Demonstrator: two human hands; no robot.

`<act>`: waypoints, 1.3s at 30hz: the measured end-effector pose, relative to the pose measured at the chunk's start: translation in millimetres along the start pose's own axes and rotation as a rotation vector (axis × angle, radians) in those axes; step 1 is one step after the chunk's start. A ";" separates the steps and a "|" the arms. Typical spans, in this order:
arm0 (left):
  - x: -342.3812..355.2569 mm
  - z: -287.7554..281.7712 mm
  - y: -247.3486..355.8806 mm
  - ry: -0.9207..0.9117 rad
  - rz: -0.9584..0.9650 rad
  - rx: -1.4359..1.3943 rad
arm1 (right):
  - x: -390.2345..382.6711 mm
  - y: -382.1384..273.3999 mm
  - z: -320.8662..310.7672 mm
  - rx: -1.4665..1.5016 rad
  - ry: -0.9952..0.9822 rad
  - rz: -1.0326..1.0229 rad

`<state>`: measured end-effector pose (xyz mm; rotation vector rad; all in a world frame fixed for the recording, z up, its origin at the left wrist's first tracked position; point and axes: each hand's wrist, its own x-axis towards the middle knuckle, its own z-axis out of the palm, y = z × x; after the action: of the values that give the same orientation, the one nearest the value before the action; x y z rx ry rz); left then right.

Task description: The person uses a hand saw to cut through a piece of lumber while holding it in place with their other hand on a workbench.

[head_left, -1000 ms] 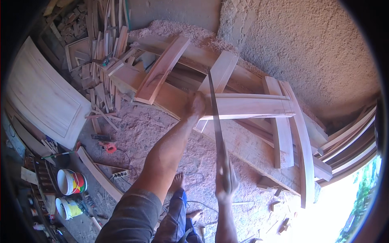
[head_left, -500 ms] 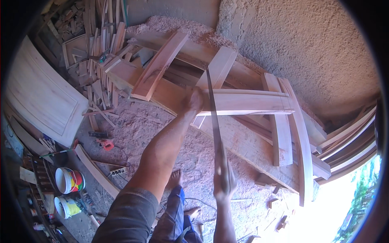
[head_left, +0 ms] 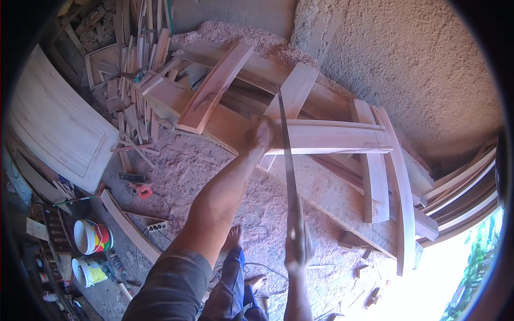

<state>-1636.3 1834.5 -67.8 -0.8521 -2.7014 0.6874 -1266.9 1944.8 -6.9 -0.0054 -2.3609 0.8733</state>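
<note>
Pale board [head_left: 334, 140]: it lies on other wood on top of the worktop [head_left: 326, 184], and its right end meets a long curved board [head_left: 399, 198].
Left hand [head_left: 261, 135]: it is on the left end of the pale board; I cannot tell if the fingers curl around it.
Right hand [head_left: 299, 246]: it is closed around the near end of the saw, on the person's side of the pale board, and looks blurry.
Saw [head_left: 289, 171]: its long thin blade crosses the pale board, just right of the left hand.
Reddish board [head_left: 214, 91]: left of the pale board.
Buckets [head_left: 85, 237]: on the floor, well left of the pale board.
</note>
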 end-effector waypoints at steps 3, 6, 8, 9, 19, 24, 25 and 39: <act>-6.7 21.0 11.6 0.219 -0.202 -0.296 | -85.6 -31.9 -51.6 0.147 -0.104 0.211; -5.7 18.2 28.9 0.305 -0.271 -0.329 | -55.5 -15.2 -22.0 -0.087 -0.069 0.085; 0.4 49.5 0.2 0.298 -0.300 -0.308 | 19.8 2.1 34.3 0.029 0.001 0.024; 6.3 46.0 -3.6 0.292 -0.297 -0.331 | 46.3 4.7 41.2 0.099 0.024 0.021; -18.6 -13.9 3.0 0.216 -0.450 -0.641 | -69.0 -38.0 -45.8 0.064 -0.156 0.218; -1.8 -27.7 -0.5 0.157 -0.244 -0.344 | 52.4 9.7 33.5 0.093 0.027 0.035; -3.6 -26.5 0.4 0.110 -0.195 -0.298 | 54.2 11.2 32.3 0.100 0.018 0.061; -2.7 -28.4 15.2 0.117 -0.330 -0.666 | 85.3 -1.7 8.2 0.188 -0.021 0.177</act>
<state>-1617.0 1854.3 -51.0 -0.5081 -2.8738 -0.3440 -1340.3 1956.2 35.8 -0.1318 -2.3143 1.1828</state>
